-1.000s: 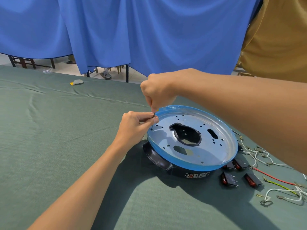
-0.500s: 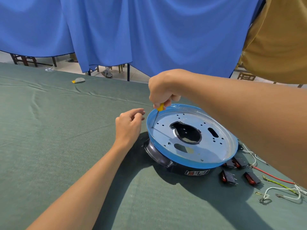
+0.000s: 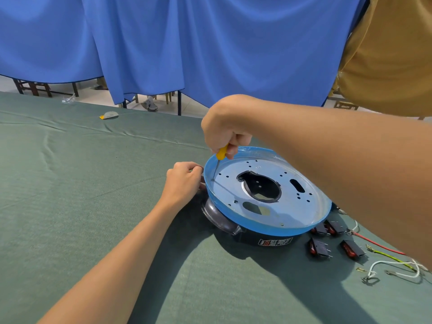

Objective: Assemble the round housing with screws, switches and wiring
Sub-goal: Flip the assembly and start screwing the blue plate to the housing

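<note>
The green-clothed bench (image 3: 70,206) carries the round housing (image 3: 268,240) just right of centre, a black shell with a silvery metal plate (image 3: 292,206), blue at the rim, seated on top. By the look of it the job is in its early stage: the plate is in place and the screwing-down is under way, with many of its small holes showing empty. The right hand (image 3: 224,134) reaches over from the right, its fingers wrapped tight round the yellow handle of a screwdriver (image 3: 221,153) whose tip stands in a hole near the plate's left edge. The left hand (image 3: 184,181) sits against the housing's left rim, fingers curled; whether they pinch the rim or only steady it I cannot tell. Four red-and-black switches (image 3: 319,247) lie loose on the bench just right of the housing, and the wires (image 3: 385,250) beside them are unconnected, so both are not yet fitted. The screw under the tip is too small to make out.
</note>
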Tool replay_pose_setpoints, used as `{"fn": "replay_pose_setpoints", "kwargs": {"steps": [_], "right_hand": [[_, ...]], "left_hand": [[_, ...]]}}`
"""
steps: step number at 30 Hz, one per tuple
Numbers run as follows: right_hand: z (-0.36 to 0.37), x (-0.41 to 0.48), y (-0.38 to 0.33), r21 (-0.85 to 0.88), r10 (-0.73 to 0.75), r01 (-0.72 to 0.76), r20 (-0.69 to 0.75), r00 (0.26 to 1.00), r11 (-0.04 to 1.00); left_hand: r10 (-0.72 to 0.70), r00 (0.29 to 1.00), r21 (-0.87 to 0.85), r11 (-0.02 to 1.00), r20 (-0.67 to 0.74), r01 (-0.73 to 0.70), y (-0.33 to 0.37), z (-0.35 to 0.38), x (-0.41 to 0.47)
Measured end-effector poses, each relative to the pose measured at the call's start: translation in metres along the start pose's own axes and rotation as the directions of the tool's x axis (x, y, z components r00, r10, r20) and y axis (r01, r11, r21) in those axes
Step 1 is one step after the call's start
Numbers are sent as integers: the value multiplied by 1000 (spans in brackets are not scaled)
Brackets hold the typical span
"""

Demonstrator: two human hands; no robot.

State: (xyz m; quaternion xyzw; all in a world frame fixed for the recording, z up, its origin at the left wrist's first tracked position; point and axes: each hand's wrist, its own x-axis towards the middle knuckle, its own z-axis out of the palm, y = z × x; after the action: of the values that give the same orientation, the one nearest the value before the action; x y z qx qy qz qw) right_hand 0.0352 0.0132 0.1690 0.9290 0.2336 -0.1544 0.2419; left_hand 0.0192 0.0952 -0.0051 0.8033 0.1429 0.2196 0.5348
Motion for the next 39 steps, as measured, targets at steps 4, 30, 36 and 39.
{"fn": "replay_pose_setpoints", "kwargs": {"steps": [4,30,36,39], "right_hand": [[22,2,39,270,1,73,-263,965,960],[137,29,28,969,212,237,-247,946,71],[138,10,61,856,385,284,-460,800,432],[160,1,77,850,559,240,-496,664,469]], "left_hand": [[-32,995,99,995,92,23,-3,-2,3],[-393,854,164,919,340,357,33,-15,-8],[-363,892,179,929,270,324,40,-11,-16],[-385,887,168,921,255,351,46,-11,-20]]}}
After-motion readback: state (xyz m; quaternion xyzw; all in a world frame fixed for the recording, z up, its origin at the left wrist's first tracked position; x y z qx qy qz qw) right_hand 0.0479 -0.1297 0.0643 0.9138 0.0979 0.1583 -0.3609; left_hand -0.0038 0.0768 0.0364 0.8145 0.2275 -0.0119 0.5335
